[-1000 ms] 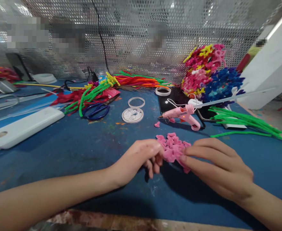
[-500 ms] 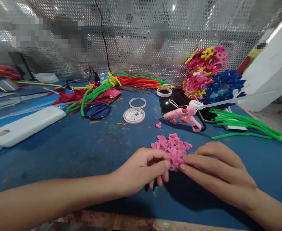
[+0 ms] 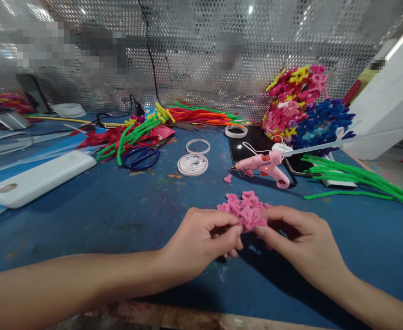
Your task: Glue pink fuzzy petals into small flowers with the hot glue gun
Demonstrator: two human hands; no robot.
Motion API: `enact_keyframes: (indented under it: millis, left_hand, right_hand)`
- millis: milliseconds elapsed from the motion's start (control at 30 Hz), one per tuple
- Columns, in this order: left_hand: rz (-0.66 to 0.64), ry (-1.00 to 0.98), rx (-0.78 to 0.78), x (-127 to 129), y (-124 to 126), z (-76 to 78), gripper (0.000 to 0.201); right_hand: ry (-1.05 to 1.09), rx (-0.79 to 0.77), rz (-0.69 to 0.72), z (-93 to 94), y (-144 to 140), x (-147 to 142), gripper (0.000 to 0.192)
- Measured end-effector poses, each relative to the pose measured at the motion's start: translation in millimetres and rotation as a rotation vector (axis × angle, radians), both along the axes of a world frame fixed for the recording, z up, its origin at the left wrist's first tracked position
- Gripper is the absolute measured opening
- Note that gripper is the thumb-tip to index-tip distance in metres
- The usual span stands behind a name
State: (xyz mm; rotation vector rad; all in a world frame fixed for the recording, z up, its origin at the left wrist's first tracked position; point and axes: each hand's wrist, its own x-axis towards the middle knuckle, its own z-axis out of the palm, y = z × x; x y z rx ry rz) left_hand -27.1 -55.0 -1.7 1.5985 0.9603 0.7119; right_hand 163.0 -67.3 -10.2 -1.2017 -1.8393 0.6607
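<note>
My hands now drawn closer together, left hand (image 3: 204, 238) and right hand (image 3: 301, 247) both pinching one pink petal (image 3: 251, 219) in a tight grip, petal pile (image 3: 241, 204) just behind on the blue counter (image 3: 119, 206), glue gun (image 3: 265, 164) beyond

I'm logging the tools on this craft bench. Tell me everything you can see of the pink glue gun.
The pink glue gun looks like glossy plastic, with a pointed nozzle aimed toward the left and its grip angled down to the right. It rests on the blue table, propped low, beside a dark slab. A small red light glows on its body. A pale glue stick projects from its rear toward the right, and a thin white cord loops near it. A pink fuzzy piece lies under its nozzle. Neither hand touches it.
</note>
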Motion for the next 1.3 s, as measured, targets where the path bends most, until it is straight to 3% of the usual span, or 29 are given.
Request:
enact_keyframes:
  millis: [200,500,867,1300]
  left_hand:
    - [0.004,0.054,0.148,0.4,0.4,-1.7,0.023]
    - [-0.016,0.175,0.296,0.2,-0.7,-0.6,0.026]
    - [-0.042,0.218,0.420,0.2,-0.5,0.5,0.028]
    - [-0.065,0.204,0.359,1.1,-1.7,-0.7,0.030]
  right_hand:
    - [-0.014,-0.034,0.013,2.5,-0.3,-2.5,0.012]
    - [-0.071,0.152,0.114,-0.5,-0.3,-4.0,0.020]
    - [-0.025,0.033,0.140,-0.5,0.4,-4.3,0.022]
    - [-0.046,0.022,0.123,-2.6,1.5,-3.9,0.023]
